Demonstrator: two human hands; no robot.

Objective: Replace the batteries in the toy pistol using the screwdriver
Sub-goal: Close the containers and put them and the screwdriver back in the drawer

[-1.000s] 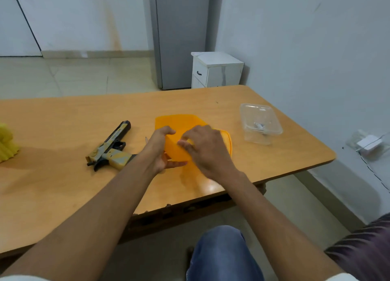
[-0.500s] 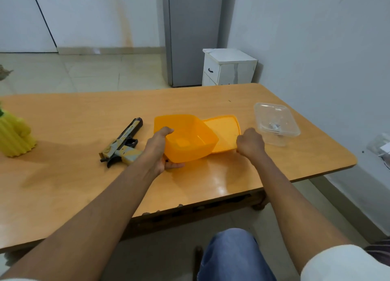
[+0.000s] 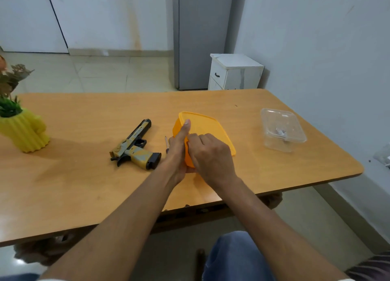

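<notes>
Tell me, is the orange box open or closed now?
Closed, it seems: the lid covers the orange box, and both hands, left and right, hold it. Whether it is sealed, I cannot tell.

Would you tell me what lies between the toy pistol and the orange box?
In the head view, the screwdriver lies between pistol and box, beside the left hand.

Attire as we observe it

We note bare forearms, white sleeve edges at the frame's bottom (barely visible), and a blue denim-clad knee [image 3: 236,257] below the table edge.
</notes>
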